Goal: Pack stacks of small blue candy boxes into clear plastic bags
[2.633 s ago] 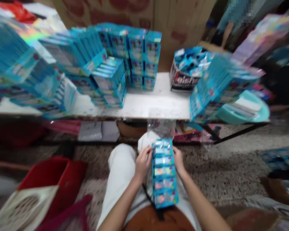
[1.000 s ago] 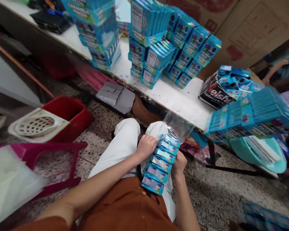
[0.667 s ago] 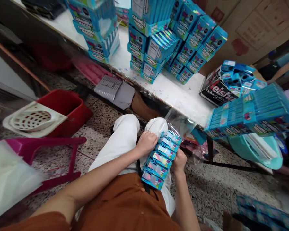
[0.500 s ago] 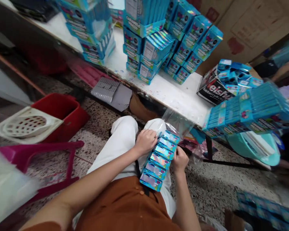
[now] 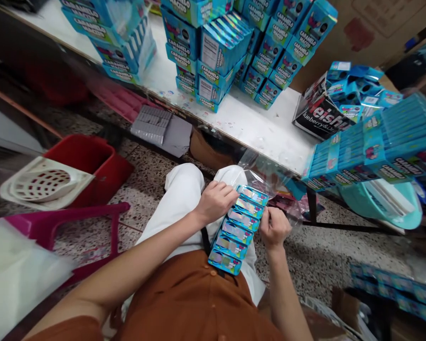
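A row of several small blue candy boxes (image 5: 238, 232) lies across my lap, tops up, over my white trousers. A clear plastic bag (image 5: 257, 177) shows around its far end, spreading past my knee. My left hand (image 5: 218, 201) is closed at the far left corner of the row, fingers curled on the plastic edge. On the opposite side, my right hand (image 5: 275, 226) is closed in a fist, its thumb and finger pinching the plastic beside the boxes. How far the bag reaches down over the row is hard to make out.
A white table (image 5: 266, 135) ahead bears stacked blue candy boxes (image 5: 188, 42), a black carton (image 5: 317, 111) of blue boxes, and a long wrapped pack (image 5: 376, 147) at its right edge. To the left are a red bucket (image 5: 110, 166) and a magenta stool (image 5: 92, 213).
My right hand has moved slightly outward from the boxes, and my left hand sits nearer the row's far corner. The view has shifted a little; the row stays on my lap.
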Available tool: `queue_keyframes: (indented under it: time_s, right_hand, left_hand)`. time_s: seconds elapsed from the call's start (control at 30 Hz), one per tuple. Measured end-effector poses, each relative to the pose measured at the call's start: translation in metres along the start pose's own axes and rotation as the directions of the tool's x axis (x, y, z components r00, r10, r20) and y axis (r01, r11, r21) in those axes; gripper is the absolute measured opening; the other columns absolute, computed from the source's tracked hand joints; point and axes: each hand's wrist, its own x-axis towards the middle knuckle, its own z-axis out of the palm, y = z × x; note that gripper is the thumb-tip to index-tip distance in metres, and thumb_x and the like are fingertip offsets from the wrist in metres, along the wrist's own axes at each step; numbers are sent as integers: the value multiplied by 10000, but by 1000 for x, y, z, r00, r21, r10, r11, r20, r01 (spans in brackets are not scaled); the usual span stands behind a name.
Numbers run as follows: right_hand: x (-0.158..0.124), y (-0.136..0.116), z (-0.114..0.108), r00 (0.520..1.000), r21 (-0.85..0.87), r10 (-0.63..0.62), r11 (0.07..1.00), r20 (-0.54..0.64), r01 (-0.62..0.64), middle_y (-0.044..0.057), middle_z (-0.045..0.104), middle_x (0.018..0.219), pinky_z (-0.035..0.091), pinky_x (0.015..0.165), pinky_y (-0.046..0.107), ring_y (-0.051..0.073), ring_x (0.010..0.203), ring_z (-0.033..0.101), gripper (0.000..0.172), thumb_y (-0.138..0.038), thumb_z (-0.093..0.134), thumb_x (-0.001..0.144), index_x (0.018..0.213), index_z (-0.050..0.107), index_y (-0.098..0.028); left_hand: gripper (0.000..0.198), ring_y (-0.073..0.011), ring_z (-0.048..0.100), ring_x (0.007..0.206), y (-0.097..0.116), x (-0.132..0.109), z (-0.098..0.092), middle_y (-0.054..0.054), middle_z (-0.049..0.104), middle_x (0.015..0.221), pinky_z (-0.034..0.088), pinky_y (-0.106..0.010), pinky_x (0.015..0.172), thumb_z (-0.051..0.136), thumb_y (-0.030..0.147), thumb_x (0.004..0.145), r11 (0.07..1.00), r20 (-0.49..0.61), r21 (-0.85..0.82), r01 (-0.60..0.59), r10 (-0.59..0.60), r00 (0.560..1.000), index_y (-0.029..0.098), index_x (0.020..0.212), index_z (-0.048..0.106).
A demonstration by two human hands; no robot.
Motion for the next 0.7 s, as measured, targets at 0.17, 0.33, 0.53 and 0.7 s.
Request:
queue_keyframes:
  time_s: [0.17,0.33,0.53,0.7]
  right_hand:
    - [4,2,-2,997,-87,-17,996,75,23,54,652,737,376,686,293,169,705,561,230,-268,449,921,776,611,-196]
    - [3,1,-5,996,-95,-80,992,35,83,64,684,781,405,707,289,164,715,593,196,-241,472,910,804,628,-188]
    - [-9,-11,-15,982,-84,-178,981,-54,174,31,654,683,406,662,282,144,648,568,108,-157,566,845,744,591,-187]
    - [-28,-15,-12,984,-24,-176,984,-1,176,29,658,713,409,678,284,145,685,579,78,-138,557,847,799,599,-184]
  left_hand:
    - [285,-177,510,741,-2,1,-5,-34,589,716,309,-343,713,389,243,954,997,49,72,-19,15,999,177,749,576]
    - [262,-163,523,730,-3,-4,-9,-11,580,692,323,-330,736,403,251,951,990,17,116,-82,80,997,182,750,557]
    - [181,-161,526,715,4,-20,-20,0,574,675,323,-331,712,485,223,916,986,-15,115,-117,119,993,182,749,542]
    - [150,-158,528,692,9,-34,-14,4,596,679,322,-337,706,509,185,893,987,-4,123,-104,105,994,184,747,544]
